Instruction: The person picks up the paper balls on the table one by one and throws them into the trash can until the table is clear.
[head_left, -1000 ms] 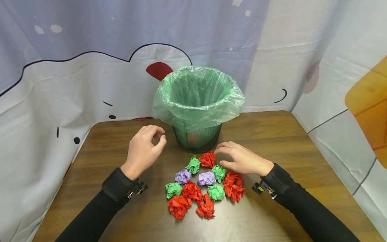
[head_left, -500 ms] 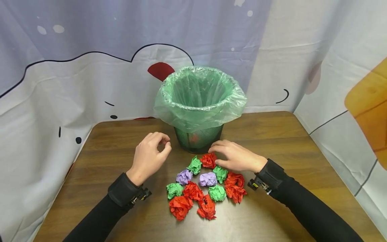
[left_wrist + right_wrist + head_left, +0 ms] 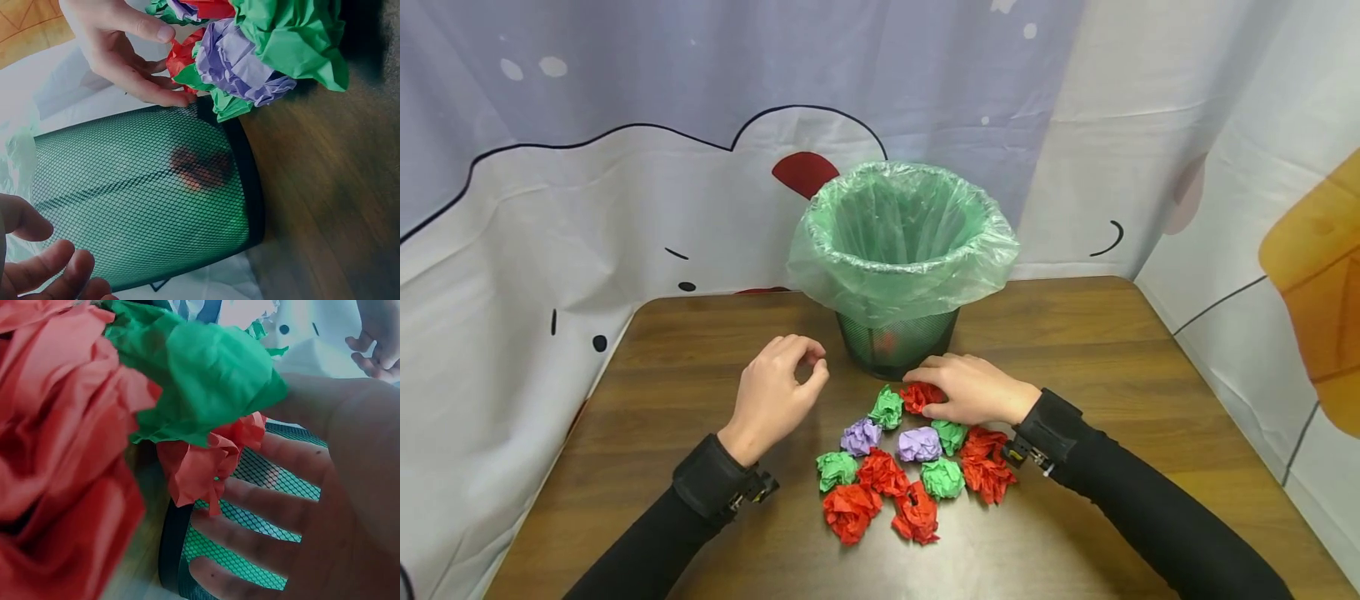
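Observation:
My right hand (image 3: 977, 390) reaches in from the right over a red crumpled paper ball (image 3: 917, 397) at the foot of the bin. Its thumb and fingers lie on either side of that ball, fingertips right at the paper and fairly straight in the right wrist view. A green paper ball (image 3: 212, 375) hides part of the thumb there. My left hand (image 3: 775, 392) hovers left of the bin, fingers loosely bent, holding nothing. Beside the red ball lie a green paper ball (image 3: 887, 407) and a purple one (image 3: 919, 444).
A black mesh bin (image 3: 895, 342) with a green plastic liner (image 3: 902, 287) stands at the table's back; something reddish shows through its mesh. Several more red, green and purple paper balls (image 3: 850, 511) lie clustered on the wooden table (image 3: 700, 358). A printed curtain (image 3: 662, 200) hangs behind.
My right hand has moved left onto the red paper ball, its thumb and fingers now on both sides of it. The left hand has shifted slightly right and down. The balls keep their arrangement.

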Demonstrator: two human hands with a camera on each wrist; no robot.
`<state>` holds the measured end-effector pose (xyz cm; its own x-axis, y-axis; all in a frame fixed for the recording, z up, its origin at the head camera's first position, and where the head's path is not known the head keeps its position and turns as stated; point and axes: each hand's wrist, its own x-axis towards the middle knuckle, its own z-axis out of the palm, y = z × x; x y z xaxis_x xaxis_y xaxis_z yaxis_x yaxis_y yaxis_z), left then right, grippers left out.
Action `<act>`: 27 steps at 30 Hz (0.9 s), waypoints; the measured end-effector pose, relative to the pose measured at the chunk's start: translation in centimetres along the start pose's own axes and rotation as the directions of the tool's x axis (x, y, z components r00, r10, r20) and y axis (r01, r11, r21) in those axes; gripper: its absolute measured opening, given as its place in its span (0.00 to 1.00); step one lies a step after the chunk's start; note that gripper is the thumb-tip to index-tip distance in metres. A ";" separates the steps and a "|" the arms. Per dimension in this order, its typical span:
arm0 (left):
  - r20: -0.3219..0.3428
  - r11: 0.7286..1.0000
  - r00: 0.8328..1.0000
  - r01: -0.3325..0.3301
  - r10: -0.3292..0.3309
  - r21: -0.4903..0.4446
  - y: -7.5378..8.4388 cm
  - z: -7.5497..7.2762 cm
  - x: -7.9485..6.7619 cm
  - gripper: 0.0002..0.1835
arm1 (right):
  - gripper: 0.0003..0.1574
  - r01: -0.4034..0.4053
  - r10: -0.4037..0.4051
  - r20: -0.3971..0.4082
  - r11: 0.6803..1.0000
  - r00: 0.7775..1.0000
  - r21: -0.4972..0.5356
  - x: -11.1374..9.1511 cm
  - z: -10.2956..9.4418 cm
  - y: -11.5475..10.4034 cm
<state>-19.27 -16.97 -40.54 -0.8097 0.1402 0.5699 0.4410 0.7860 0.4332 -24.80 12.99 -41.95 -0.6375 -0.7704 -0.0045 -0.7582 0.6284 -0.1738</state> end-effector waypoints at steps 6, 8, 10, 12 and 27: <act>0.009 1.000 1.000 0.007 -0.007 0.001 0.0 0.2 -0.3 0.04 | 0.27 -0.004 0.004 0.022 1.000 1.000 -0.008 0.6 0.4 -0.2; 0.009 1.000 1.000 0.007 -0.007 0.003 0.0 0.3 -0.3 0.04 | 0.26 -0.010 0.010 0.028 1.000 1.000 -0.012 0.7 0.5 -0.2; 0.011 1.000 1.000 0.007 -0.007 0.003 -0.1 0.3 -0.3 0.04 | 0.24 -0.016 0.016 0.035 1.000 0.999 -0.013 0.7 0.6 -0.1; 0.012 1.000 1.000 0.010 -0.010 0.003 -0.1 0.4 -0.4 0.04 | 0.23 -0.020 0.020 0.035 1.000 0.999 -0.011 0.8 0.7 -0.1; 0.012 1.000 1.000 0.012 -0.012 0.001 -0.3 0.7 -0.7 0.04 | 0.17 -0.019 0.017 -0.082 0.999 0.996 -0.032 0.0 -0.5 -0.1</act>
<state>-19.07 -16.87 -41.51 -0.8195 0.1374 0.5564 0.4306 0.7883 0.4396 -24.78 12.97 -41.46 -0.6592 -0.7484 0.0735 -0.7497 0.6463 -0.1423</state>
